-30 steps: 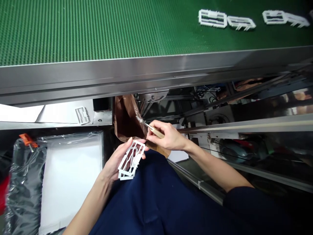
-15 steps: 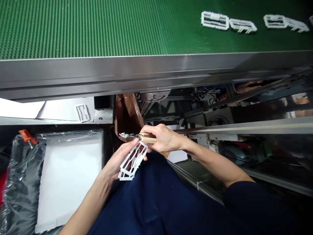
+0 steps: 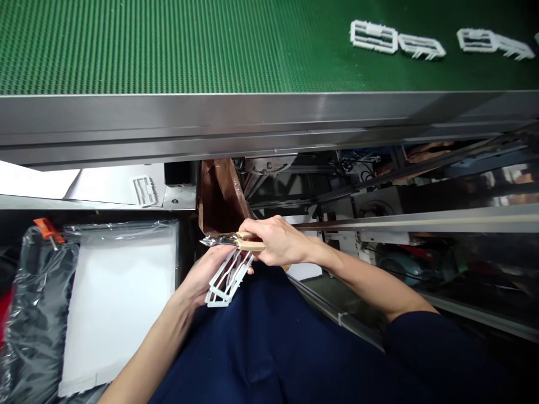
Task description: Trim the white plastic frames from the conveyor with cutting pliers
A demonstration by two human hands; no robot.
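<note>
My left hand [image 3: 204,275] is closed on white slotted plastic frames [image 3: 227,280], which overlap and hang down in front of the dark blue clothing. In my right hand [image 3: 280,241] are cutting pliers [image 3: 240,242] with pale yellow handles, my fingers wrapped round them. The metal jaws point left and lie over the upper end of the frames, close to the fingertips of my left hand. Part of my left hand's fingers is hidden behind the frames and pliers.
Above runs a green conveyor belt [image 3: 168,45] with several white parts [image 3: 374,37] at right, edged by a metal rail [image 3: 252,112]. An open brown bag [image 3: 223,193] hangs below it. At left are a loose white frame [image 3: 144,191] and a plastic-lined box [image 3: 122,303].
The pliers have shifted slightly left and down and turned, now covering the top of the frames. The frames in my left hand have tilted a little.
</note>
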